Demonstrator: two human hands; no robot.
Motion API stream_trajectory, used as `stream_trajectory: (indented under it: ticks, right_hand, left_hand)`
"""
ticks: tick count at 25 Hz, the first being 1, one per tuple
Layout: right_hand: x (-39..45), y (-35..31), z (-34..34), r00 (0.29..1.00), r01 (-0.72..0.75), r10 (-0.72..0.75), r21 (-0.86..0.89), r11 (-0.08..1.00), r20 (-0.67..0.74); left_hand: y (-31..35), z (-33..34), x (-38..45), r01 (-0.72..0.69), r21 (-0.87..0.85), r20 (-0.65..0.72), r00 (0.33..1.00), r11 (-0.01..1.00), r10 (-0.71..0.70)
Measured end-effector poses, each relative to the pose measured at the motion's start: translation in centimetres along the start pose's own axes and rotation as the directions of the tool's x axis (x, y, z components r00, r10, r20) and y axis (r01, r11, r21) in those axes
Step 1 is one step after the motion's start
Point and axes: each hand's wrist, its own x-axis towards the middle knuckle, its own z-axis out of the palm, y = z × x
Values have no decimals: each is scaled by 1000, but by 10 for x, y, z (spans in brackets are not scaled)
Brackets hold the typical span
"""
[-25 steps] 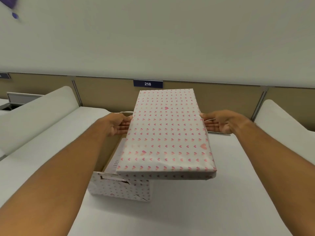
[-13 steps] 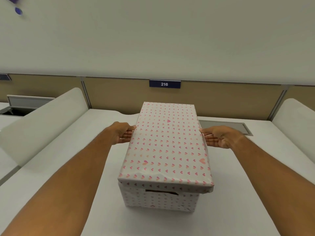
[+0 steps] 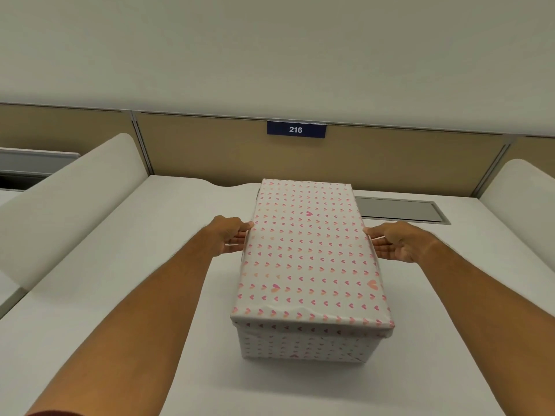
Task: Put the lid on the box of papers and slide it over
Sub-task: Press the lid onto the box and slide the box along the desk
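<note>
A heart-patterned box [image 3: 303, 346] is sitting near the front of a white surface [image 3: 120, 265], with its matching lid [image 3: 309, 253] lying over the top and its rim overhanging the near wall. The paper wrapping is puckering along the lid's near edge. Further back, the person's left hand [image 3: 229, 237] and right hand [image 3: 393, 241] are pressing flat against the lid's two long sides, fingers extended rather than curled, so the grip is an open-palmed squeeze with nothing enclosed. The papers inside are hidden. Beyond the box, a grey recessed panel [image 3: 399, 210] is lying flush in the surface, and a tan partition carrying a "216" sign [image 3: 296, 129] is closing off the back. The lid appears seated, so the slide is likely coming next. Pushing on the lid alone could skew or lift it instead of moving the box, and uneven pressure from either palm could twist the box off line.
</note>
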Motion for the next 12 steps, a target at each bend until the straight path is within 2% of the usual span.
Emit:
stream_trajectory:
  ticks: [12]
  right_hand:
    - [12,-4,9,999,1,0,-24,1000,38]
  left_hand:
    - [1,0,1,59,7,0,998,998,-59]
